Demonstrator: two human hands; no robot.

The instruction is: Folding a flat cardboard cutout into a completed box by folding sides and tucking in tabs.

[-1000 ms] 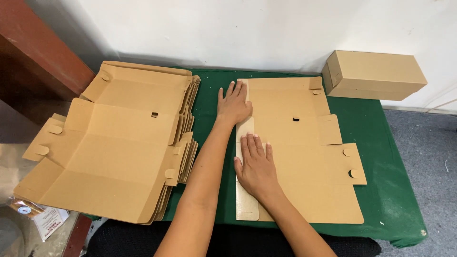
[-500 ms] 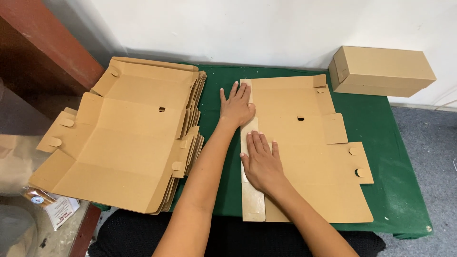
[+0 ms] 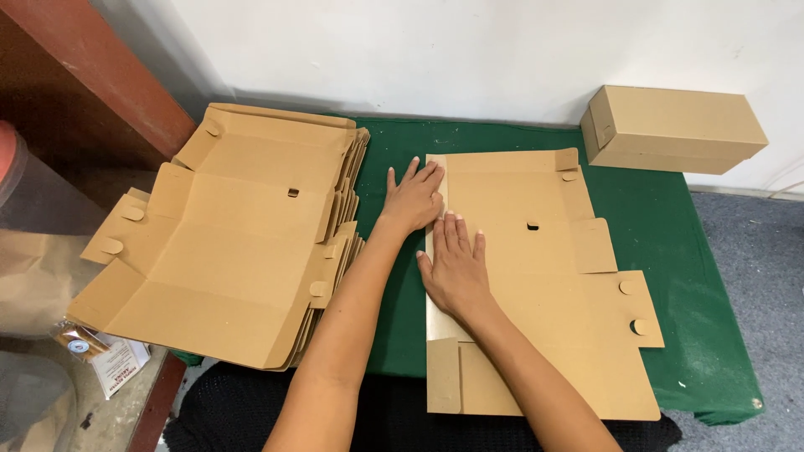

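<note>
Lying flat at the centre-right of the frame, on a green-covered table [image 3: 670, 251]: an unfolded cardboard box blank [image 3: 544, 285], tan, with its long left flap [image 3: 437, 293] folded over onto the sheet.

Pressing down on that folded flap with both hands. Left hand [image 3: 413, 199], open and flat with fingers spread, resting at the upper part of the fold, fingertips on the blank's top left corner, palm partly on the green cloth just beside the edge. Right hand [image 3: 454, 266], also open and flat, fingers together and pointing up the frame, lying on the fold just below the left hand, the two nearly touching. Gripping nothing with either hand; palms simply bearing on the cardboard.

Sitting in the left half of the frame: a stack of flat box blanks [image 3: 226, 243] of the same tan cardboard, overhanging the table's left edge, well apart from the hands.

Standing in the upper right corner against the white wall [image 3: 469, 50]: a finished closed cardboard box [image 3: 670, 130].

Showing at the far left: a dark red wooden beam [image 3: 92, 67] and a clear plastic bag [image 3: 42, 251]. Showing at the lower left: a small printed packet [image 3: 113, 358].
</note>
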